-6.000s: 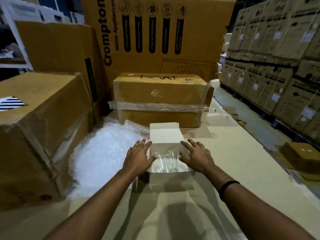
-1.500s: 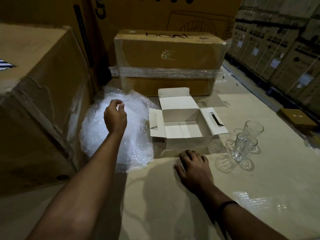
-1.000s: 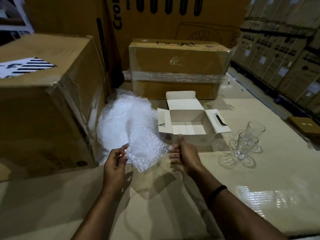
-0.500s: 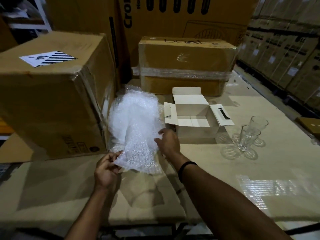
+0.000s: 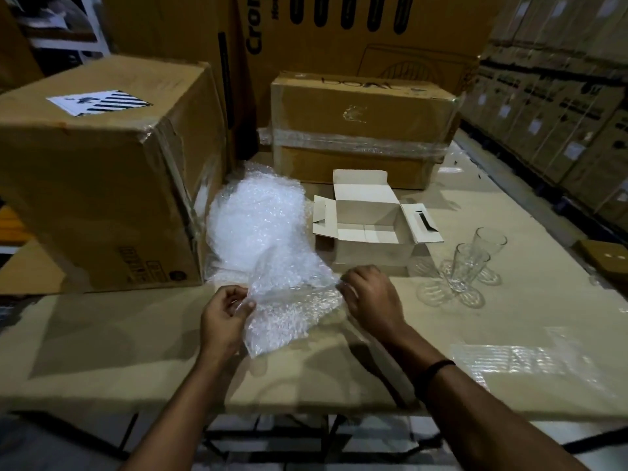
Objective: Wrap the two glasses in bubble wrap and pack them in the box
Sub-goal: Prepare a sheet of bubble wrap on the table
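Observation:
A sheet of bubble wrap (image 5: 289,311) hangs between my hands above the table's near part. My left hand (image 5: 224,317) pinches its left edge and my right hand (image 5: 370,297) pinches its right edge. Behind it lies a heap of more bubble wrap (image 5: 258,219). A small white box (image 5: 370,229) stands open and empty just beyond my right hand. Two clear glasses stand upright to the right of the box, the near glass (image 5: 467,266) in front of the far glass (image 5: 489,243).
A big cardboard carton (image 5: 102,171) stands on the left of the table (image 5: 509,321), and a taped carton (image 5: 363,130) stands behind the white box. Taller cartons rise behind. Stacked boxes line the right aisle. The table's near edge (image 5: 306,413) is close to me.
My right hand has moved from the middle of the sheet to its right edge, and the sheet is now pulled wider and nearer to me. The view shifted slightly.

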`<state>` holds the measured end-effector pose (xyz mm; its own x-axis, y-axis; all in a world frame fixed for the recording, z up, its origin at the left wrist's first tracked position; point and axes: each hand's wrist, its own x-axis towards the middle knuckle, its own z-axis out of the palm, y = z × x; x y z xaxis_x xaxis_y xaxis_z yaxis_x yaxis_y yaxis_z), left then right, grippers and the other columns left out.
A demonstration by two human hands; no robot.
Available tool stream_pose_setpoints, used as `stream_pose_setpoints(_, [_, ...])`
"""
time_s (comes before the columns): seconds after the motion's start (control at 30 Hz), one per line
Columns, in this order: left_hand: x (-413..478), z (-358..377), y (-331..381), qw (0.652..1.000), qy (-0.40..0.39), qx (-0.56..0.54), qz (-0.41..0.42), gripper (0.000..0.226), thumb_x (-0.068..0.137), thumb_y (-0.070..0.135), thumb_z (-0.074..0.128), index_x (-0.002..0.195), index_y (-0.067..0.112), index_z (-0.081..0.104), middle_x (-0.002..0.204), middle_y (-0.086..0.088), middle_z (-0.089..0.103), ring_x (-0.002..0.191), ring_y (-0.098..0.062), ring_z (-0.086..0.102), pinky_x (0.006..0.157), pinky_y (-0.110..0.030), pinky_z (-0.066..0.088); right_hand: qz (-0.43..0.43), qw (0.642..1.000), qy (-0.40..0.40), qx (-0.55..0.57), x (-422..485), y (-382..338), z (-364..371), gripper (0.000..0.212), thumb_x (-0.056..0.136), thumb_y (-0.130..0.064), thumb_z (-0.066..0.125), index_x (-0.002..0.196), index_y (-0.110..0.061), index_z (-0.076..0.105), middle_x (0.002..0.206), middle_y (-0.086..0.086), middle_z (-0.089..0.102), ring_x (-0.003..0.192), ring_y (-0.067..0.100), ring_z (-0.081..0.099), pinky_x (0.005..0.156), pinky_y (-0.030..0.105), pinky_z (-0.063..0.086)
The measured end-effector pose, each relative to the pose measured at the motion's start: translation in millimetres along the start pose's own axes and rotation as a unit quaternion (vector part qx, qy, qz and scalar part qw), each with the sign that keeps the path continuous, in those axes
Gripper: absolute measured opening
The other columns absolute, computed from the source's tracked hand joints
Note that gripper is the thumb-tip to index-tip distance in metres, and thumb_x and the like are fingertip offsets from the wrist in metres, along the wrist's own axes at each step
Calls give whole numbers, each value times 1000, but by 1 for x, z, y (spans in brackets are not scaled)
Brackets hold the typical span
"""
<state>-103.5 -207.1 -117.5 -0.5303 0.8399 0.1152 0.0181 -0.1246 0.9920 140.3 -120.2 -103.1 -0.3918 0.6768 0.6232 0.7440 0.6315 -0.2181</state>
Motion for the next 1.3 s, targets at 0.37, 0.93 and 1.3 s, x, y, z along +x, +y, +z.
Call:
stream_pose_setpoints(0.37, [-17, 41, -17, 996, -24, 87, -23, 14, 97, 6, 54, 96, 11, 67, 93, -7, 68, 82, -19, 60, 72, -26, 46, 4, 990, -134, -36, -81, 27, -98, 48, 86, -67, 49, 101, -26, 69, 109, -5, 67, 99, 21, 57, 81, 37, 44])
stream_pose_setpoints(0.93, [-26, 23, 3, 990, 43, 128, -47, 22, 99, -4, 42, 95, -1, 64, 78, -9, 60, 69, -18, 54, 50, -11, 39, 155, 945, -261, -119, -75, 65, -90, 23, 94, -25, 50, 108, -14, 63, 121, 8, 62, 111, 27, 57, 98, 33, 37])
stream_pose_setpoints(1.3, [-21, 28, 3, 995, 8, 6, -99, 30, 98, -3, 46, 78, 13, 61, 73, -1, 60, 59, -7, 52, 55, -17, 43, 185, 943, -249, -119, -43, 32, -84, 61, 100, -30, 39, 154, -26, 12, 163, 5, 0, 149, 25, 0, 120, 49, 1])
